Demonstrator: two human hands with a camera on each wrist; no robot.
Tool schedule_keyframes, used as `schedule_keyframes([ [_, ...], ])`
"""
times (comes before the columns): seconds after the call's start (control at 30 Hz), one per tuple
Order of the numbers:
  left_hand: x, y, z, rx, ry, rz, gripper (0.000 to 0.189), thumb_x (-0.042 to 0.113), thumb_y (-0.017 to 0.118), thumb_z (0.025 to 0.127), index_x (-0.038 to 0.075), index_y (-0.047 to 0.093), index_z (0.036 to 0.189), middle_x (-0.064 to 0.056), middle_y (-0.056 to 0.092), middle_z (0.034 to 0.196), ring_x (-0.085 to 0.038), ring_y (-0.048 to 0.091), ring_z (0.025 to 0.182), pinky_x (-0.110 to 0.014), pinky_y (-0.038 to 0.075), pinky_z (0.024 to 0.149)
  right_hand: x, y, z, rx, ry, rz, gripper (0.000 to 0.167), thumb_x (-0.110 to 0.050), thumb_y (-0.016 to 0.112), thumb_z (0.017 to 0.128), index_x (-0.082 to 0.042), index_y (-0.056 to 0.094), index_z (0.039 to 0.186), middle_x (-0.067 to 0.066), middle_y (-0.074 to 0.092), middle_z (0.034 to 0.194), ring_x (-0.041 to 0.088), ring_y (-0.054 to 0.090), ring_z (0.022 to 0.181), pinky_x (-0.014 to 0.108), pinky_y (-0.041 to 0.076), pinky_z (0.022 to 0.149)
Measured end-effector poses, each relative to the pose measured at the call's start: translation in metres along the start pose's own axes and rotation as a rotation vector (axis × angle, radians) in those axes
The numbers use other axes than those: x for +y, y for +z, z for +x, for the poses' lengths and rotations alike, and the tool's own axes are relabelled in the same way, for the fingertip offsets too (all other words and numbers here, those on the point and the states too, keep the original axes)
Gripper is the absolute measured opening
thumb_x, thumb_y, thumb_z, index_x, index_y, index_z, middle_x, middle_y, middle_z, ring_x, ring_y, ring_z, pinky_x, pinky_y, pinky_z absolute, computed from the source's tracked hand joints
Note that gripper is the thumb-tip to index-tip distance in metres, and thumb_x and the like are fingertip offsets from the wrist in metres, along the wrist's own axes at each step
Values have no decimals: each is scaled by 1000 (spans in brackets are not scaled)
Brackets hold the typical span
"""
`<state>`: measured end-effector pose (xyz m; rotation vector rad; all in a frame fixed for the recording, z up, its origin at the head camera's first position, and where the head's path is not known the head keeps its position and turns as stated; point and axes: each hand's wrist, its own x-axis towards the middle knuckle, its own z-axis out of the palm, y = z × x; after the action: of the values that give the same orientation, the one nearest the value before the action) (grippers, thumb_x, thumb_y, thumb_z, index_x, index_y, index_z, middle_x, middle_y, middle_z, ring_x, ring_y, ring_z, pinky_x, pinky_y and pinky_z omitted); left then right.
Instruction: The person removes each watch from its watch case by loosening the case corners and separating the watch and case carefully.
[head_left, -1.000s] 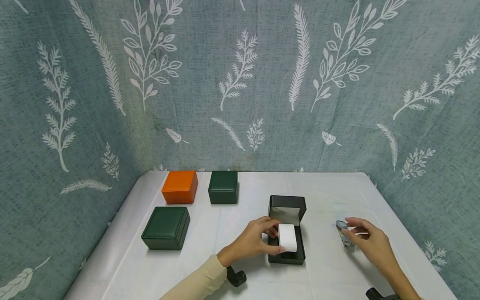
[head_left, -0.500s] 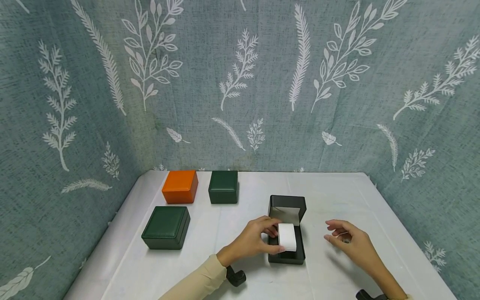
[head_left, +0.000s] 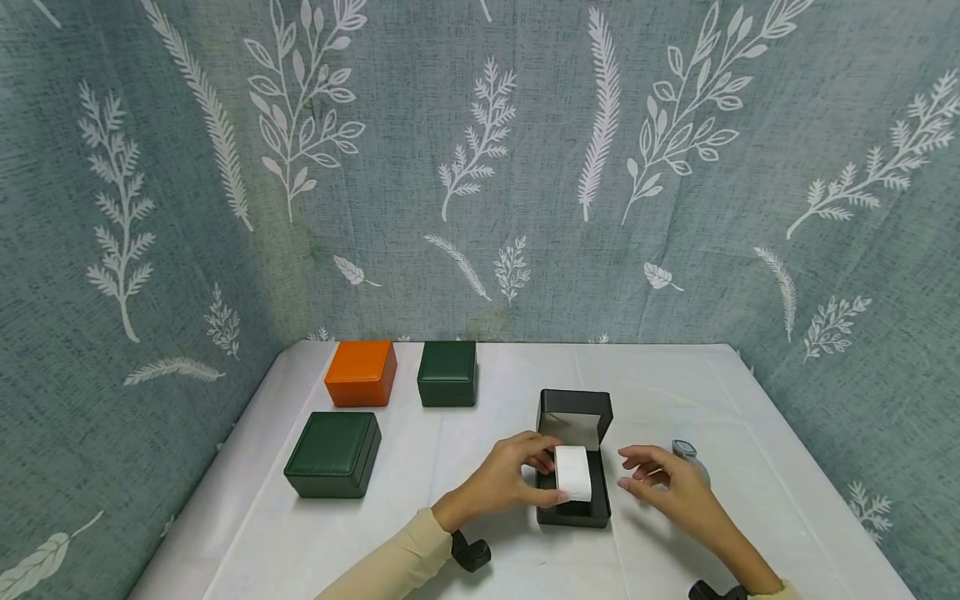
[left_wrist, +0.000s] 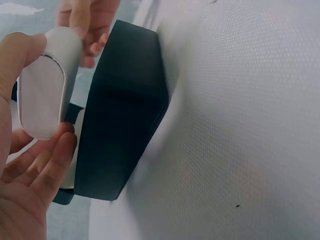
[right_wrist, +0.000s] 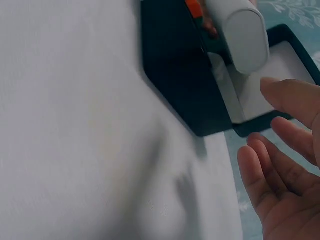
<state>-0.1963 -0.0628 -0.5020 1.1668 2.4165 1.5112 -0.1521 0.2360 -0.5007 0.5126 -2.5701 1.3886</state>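
Note:
My left hand (head_left: 510, 475) pinches a white watch cushion (head_left: 573, 473) between thumb and fingers, over the base of an open black watch box (head_left: 576, 403). In the left wrist view the smooth, rounded end of the cushion (left_wrist: 42, 97) faces the camera, with the thumb at its upper end and fingers below. My right hand (head_left: 671, 492) hovers just right of the box, holding nothing, its fingers loosely bent. The right wrist view shows those fingers apart, close to the cushion (right_wrist: 246, 41). Behind the right hand lies a wristwatch (head_left: 684, 449), partly hidden by it.
To the left on the white-covered table (head_left: 247, 533) stand a closed orange box (head_left: 360, 373), a small dark green box (head_left: 447, 373) and a larger green box (head_left: 332, 454). A leaf-patterned cloth (head_left: 555, 250) surrounds the table at the back and sides.
My right hand has let go of the watch, leaving it on the table, and moved left toward the box. The left hand keeps holding the cushion in nearly the same place.

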Motion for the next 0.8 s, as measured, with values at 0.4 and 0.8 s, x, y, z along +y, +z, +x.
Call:
schedule_keyframes([
  [0.4, 0, 1, -1, -2, 3, -10, 62, 22, 90, 82, 4, 63, 134, 0, 61, 110, -7, 68, 95, -25, 57, 84, 3, 19, 2, -48, 2, 56, 39, -18, 85, 87, -8, 71, 121, 0, 71, 99, 8, 64, 78, 27, 56, 70],
  [0.8, 0, 0, 0, -3, -5, -6, 63, 23, 90, 82, 4, 62, 135, -1, 61, 112, -8, 68, 96, -25, 57, 85, 11, 28, 2, -108, 27, -1, 42, -28, 83, 89, -10, 70, 125, -3, 69, 101, 6, 65, 80, 27, 56, 72],
])
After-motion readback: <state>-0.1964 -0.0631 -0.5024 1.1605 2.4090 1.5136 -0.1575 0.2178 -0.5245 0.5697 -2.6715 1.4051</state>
